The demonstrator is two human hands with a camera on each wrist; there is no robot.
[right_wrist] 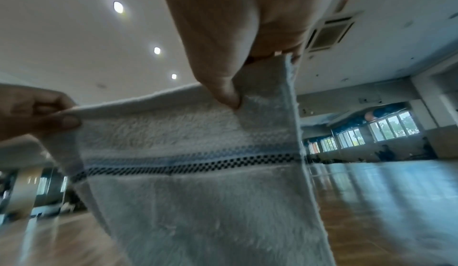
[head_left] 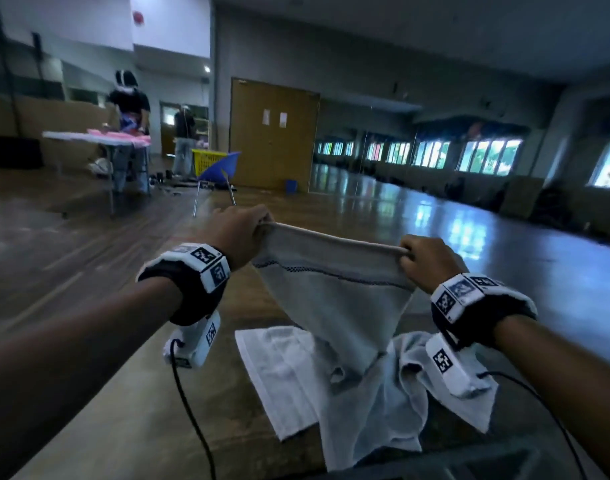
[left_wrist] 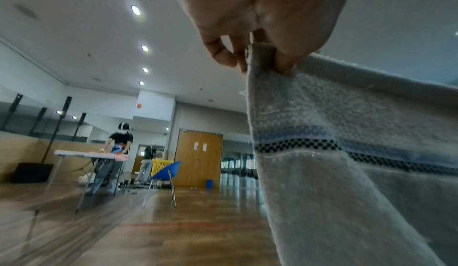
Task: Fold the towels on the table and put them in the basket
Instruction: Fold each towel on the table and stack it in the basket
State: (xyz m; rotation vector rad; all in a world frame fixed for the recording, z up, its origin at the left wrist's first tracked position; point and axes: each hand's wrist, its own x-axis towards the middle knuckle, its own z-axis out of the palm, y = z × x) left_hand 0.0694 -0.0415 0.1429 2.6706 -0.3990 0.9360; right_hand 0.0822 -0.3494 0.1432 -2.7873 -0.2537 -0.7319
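A grey-white towel [head_left: 334, 292] with a blue and black checked stripe hangs stretched in the air above the table [head_left: 151, 407]. My left hand [head_left: 258, 220] pinches its top left corner and my right hand [head_left: 409, 252] pinches its top right corner. The left wrist view has my left hand [left_wrist: 267, 62] pinching the towel [left_wrist: 322, 172]. In the right wrist view my right hand [right_wrist: 238, 92] holds the towel [right_wrist: 198, 192], with the left hand [right_wrist: 57, 117] at the far corner. The towel's lower end trails onto other pale towels [head_left: 279, 368] lying crumpled on the table. No basket beside me shows.
A dark edge [head_left: 469, 462] runs along the bottom right of the head view. Far across the wooden floor stand a folding table [head_left: 95, 136] with a person at it, a yellow basket [head_left: 208, 162], a blue chair [head_left: 220, 168] and brown doors [head_left: 272, 136].
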